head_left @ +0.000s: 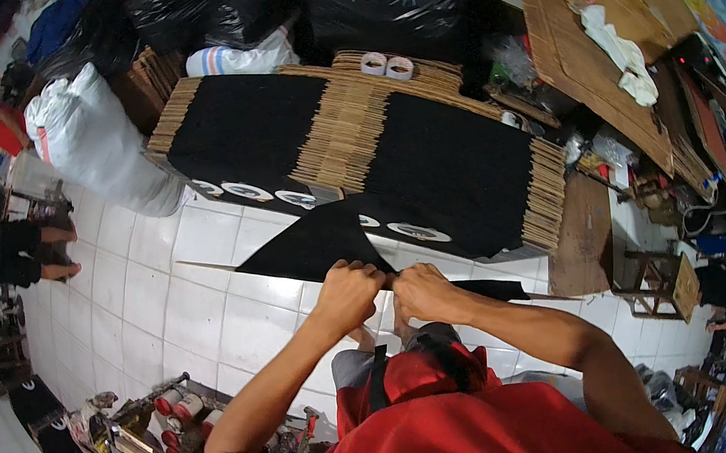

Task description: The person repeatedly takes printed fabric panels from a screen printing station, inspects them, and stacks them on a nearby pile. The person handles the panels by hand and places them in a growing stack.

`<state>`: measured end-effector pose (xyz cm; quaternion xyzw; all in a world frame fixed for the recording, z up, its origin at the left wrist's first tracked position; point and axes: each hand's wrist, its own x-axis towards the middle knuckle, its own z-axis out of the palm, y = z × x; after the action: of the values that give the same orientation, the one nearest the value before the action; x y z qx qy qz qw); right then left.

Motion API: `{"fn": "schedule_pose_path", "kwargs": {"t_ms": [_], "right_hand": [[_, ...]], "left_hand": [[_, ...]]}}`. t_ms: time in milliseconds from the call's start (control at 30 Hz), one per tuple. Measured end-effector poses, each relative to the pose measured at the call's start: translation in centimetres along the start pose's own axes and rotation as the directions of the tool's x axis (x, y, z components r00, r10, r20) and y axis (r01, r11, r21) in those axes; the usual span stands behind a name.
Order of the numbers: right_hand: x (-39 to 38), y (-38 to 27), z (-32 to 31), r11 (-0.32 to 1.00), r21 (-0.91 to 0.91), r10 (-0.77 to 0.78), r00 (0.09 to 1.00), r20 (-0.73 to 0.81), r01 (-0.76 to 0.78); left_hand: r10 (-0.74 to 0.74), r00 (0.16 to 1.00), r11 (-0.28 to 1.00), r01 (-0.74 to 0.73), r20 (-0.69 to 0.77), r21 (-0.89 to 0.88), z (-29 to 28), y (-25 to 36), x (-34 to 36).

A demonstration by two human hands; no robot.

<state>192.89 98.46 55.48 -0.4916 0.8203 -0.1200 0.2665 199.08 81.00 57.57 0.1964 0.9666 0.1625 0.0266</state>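
Two bare hands: left hand (350,294), right hand (427,294), just beside each other, both clamped on one black cloth (309,247) in front of person. Cloth matte, narrowing leftward. Beyond: two flat black panels (255,125) over layered tan boards (346,124), edges ridged. Two ring-shaped tape rolls (400,76). One bulging white sack (95,146), creased. Glossy square floor tiles (145,301).

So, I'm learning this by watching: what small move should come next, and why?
I'd probably ease the left hand and right hand apart along the black cloth: they grip it close together, where it looks gathered, while the black pieces laid out ahead look flat.
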Motion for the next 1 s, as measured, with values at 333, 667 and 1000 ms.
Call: {"fn": "schedule_pose_path", "kwargs": {"t_ms": [333,667,1000], "right_hand": [[4.1,11.8,10.8,0.989,0.052,0.145,0.987,-0.07,-0.142],[2.1,22.8,20.0,0.968,-0.019,0.246,0.966,-0.073,-0.248],[2.5,28.0,23.7,0.887,-0.226,0.405,0.914,-0.036,-0.402]], "left_hand": [[-0.738,0.673,0.639,0.719,0.044,-0.273,9.3,0.0,-10.8],[-0.767,0.209,0.097,0.972,0.607,-0.213,27.8,8.2,-28.3],[-0.808,-0.002,-0.325,0.835,0.589,-0.444,29.9,11.4,-30.2]]}}
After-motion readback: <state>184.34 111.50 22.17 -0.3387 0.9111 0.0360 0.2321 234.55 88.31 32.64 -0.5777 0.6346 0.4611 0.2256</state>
